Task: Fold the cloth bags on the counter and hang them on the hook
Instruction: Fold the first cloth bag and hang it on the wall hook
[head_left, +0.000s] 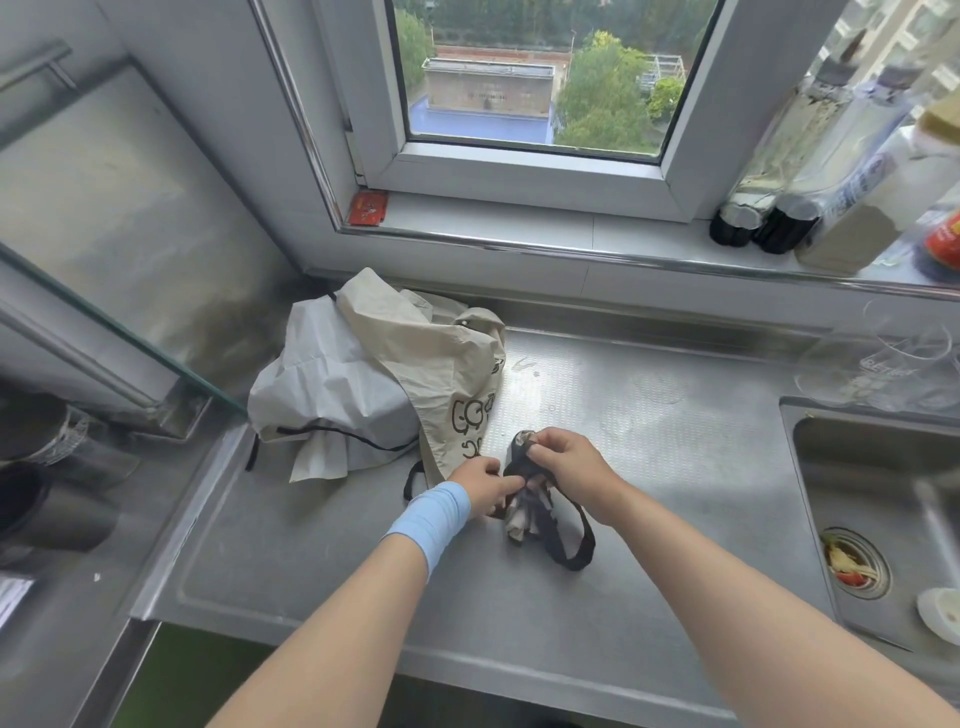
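- step in hand looks like the fold/roll-up of one bag: a small patterned cloth bag (521, 512) is bunched into a tight bundle on the steel counter (649, 441), right in front of the person
- left hand (485, 488) (the one with the blue wristband (434, 514)) has its fingers curled in against the middle of the bundle and pinches it there
- right hand (563, 465) pinches the top end of the bundle between thumb and fingertips, with a black strap (577, 543) running under it and looping out onto the counter toward the near side
- can't tell if the strap is being wound round the bundle or just tidied. it's too scrunched to read
- two more bags sit in a heap at the back left of the counter, against the wall: a beige printed bag (441, 358) draped over a white bag (332, 374) with a black cord. neither looks folded yet, so i'd say the job is early on
- no hook anywhere in view, so the hanging part is somewhere off camera
- next move, my guess: get the loose strap loop sorted so the bundle doesn't spring open, and leave a bit of loop free since that's what would go over the hook
- the sink (872, 467) is off to the right with food scraps in the drain, so keep the strap from dragging that way
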